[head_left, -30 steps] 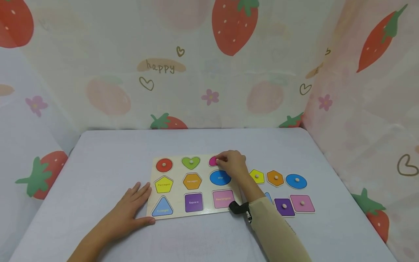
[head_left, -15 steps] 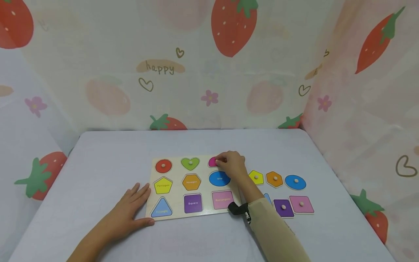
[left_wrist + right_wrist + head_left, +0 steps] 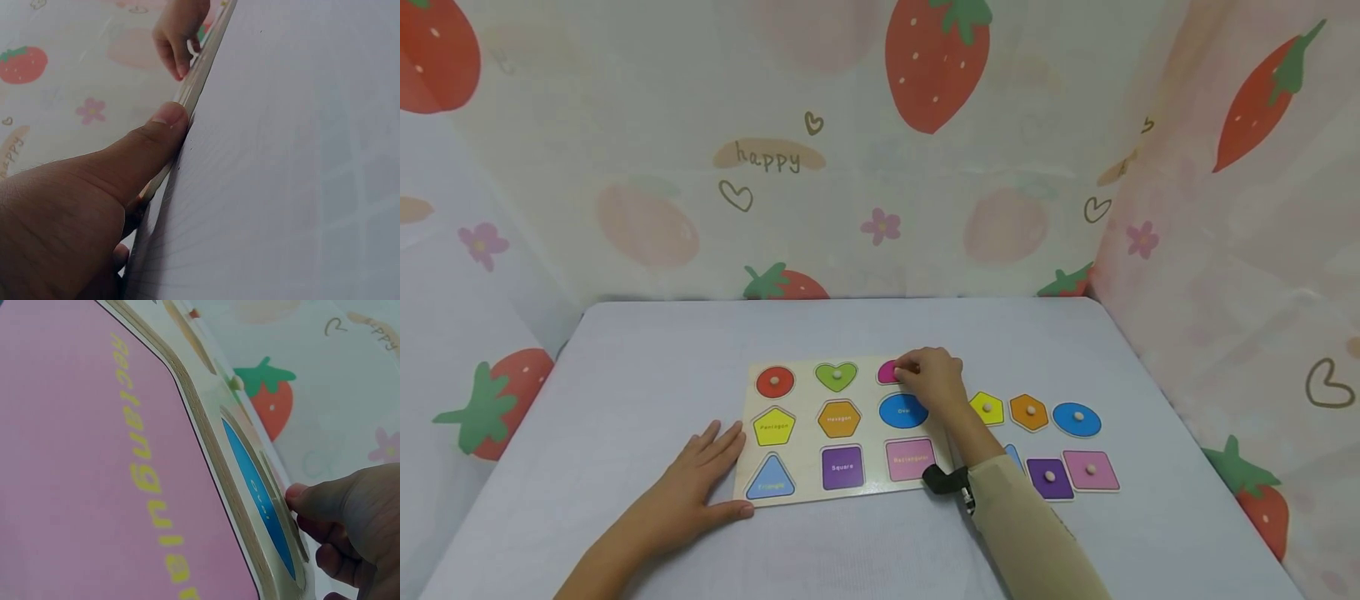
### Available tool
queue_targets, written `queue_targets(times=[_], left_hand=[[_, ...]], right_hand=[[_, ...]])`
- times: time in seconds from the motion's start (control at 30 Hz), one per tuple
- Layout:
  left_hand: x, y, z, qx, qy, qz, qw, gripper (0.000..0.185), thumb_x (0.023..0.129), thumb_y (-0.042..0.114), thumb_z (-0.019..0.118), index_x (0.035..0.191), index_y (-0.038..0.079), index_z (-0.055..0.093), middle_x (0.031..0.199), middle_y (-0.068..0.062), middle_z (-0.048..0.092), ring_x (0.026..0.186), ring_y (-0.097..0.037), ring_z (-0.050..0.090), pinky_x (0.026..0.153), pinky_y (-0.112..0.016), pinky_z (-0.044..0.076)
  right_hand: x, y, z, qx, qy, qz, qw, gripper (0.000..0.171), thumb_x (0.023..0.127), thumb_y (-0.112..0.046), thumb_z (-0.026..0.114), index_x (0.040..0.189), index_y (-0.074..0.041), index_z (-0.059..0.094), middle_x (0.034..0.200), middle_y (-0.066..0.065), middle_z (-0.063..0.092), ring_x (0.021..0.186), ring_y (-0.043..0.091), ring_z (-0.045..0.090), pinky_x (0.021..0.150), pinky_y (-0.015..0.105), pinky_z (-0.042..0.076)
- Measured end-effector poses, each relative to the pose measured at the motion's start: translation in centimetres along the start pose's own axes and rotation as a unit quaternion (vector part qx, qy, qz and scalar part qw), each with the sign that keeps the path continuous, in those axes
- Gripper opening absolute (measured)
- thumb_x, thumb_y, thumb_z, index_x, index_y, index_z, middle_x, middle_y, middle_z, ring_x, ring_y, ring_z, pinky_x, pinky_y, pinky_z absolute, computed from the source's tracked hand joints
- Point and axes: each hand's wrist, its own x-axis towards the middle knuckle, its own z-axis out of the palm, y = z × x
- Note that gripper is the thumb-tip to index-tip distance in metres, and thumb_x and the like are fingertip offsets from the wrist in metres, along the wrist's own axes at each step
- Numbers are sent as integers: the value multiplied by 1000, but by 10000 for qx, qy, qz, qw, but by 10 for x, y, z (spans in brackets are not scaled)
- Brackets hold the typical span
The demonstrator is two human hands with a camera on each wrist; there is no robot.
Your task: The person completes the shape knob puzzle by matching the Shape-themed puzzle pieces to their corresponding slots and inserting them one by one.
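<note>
A wooden shape puzzle board (image 3: 805, 407) lies on the table. A red circle piece (image 3: 774, 381) and a green heart piece (image 3: 837, 376) sit in its top row. My right hand (image 3: 925, 372) is curled over a magenta piece (image 3: 886, 372) at the board's top right corner, fingertips pinching at its knob. My left hand (image 3: 700, 475) lies flat on the table, its thumb (image 3: 159, 128) pressed against the board's edge (image 3: 200, 69). The pentagon, hexagon, oval (image 3: 259, 497), triangle, square and rectangle (image 3: 94, 456) recesses hold no pieces and show their printed names.
Loose knobbed pieces lie right of the board: a yellow pentagon (image 3: 987, 407), an orange hexagon (image 3: 1029, 410), a blue oval (image 3: 1077, 418), a purple square (image 3: 1048, 477), a pink rectangle (image 3: 1091, 469). My forearm partly hides a blue piece (image 3: 1015, 454). Strawberry-print curtains (image 3: 1225, 250) close in the table (image 3: 625, 367).
</note>
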Motion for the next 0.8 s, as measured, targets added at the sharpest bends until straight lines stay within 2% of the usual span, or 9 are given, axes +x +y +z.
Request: queue_targets(times=[0.53,0.8], left_hand=[[1,2,-1,-1,13,-2,10000,110,75,76,72,161,17,35,169,-3,28,158,-37,12,123,-65,19],[0,3,-1,-14,-8,-10,10000,110,75,74,74,160,15,36,169,-5,28,158,-38,12,123,-66,19]], right_hand=[[0,1,0,-13,-127,203,9997,24,95,-36,75,114,-21,79,107,1,76,107,22,62,97,49,39],[-1,-3,-10,0,-312,64,9995,25,95,-34,75,115,-20,78,102,0,76,103,21,62,95,49,39]])
